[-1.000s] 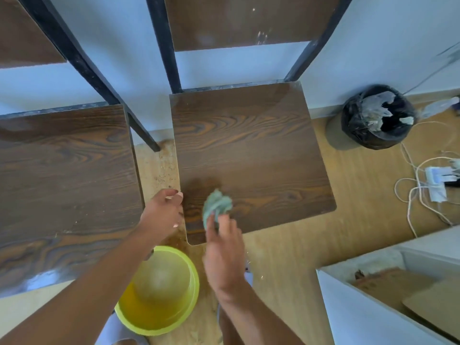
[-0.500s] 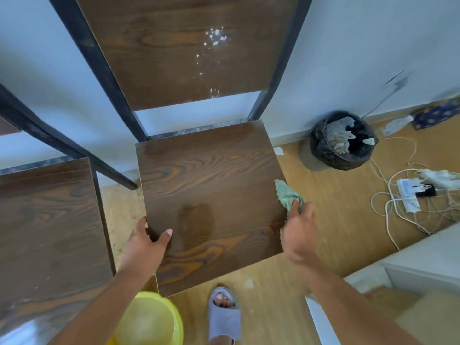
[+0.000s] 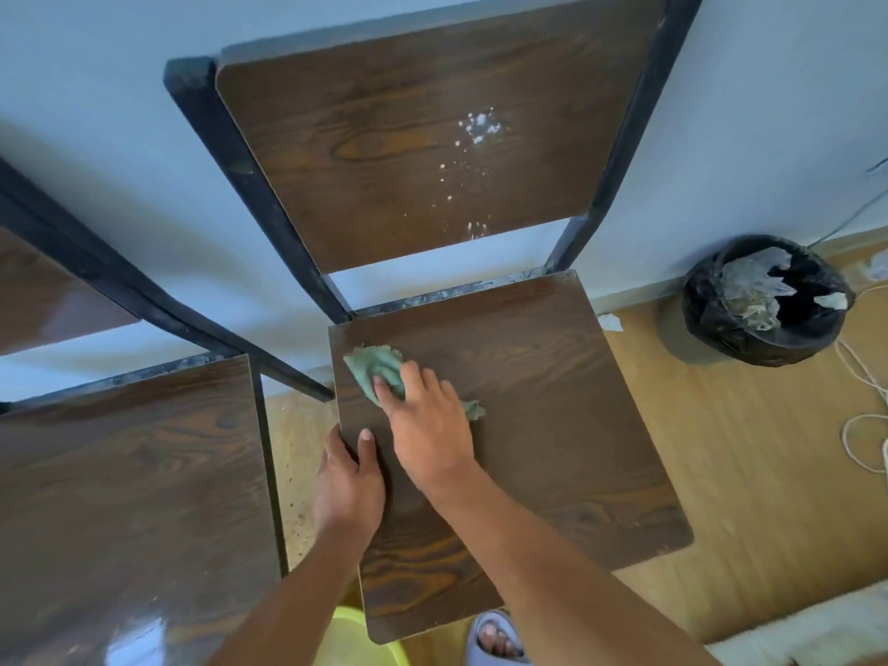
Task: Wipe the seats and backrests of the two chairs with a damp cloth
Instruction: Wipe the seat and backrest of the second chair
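Note:
Two dark wood chairs with black metal frames stand against a pale wall. On the right chair's seat (image 3: 552, 425) my right hand (image 3: 427, 425) presses a green cloth (image 3: 375, 370) flat near the seat's far left corner. My left hand (image 3: 348, 483) grips that seat's left edge, thumb on top. The right chair's backrest (image 3: 384, 151) carries white splatter spots on its right side. The left chair's seat (image 3: 129, 497) fills the lower left, with part of its backrest (image 3: 43, 300) showing above it.
A yellow basin (image 3: 355, 636) peeks out below the right seat's front edge, beside my foot in a grey slipper (image 3: 495, 639). A black-bagged bin (image 3: 764, 300) stands by the wall at right, white cords (image 3: 865, 425) lie on the wooden floor, and a white box edge (image 3: 807, 632) sits lower right.
My right hand carried the cloth from the seat's right edge across to its far left corner. My left hand slid up the left edge. The view tilted up, showing the whole backrest.

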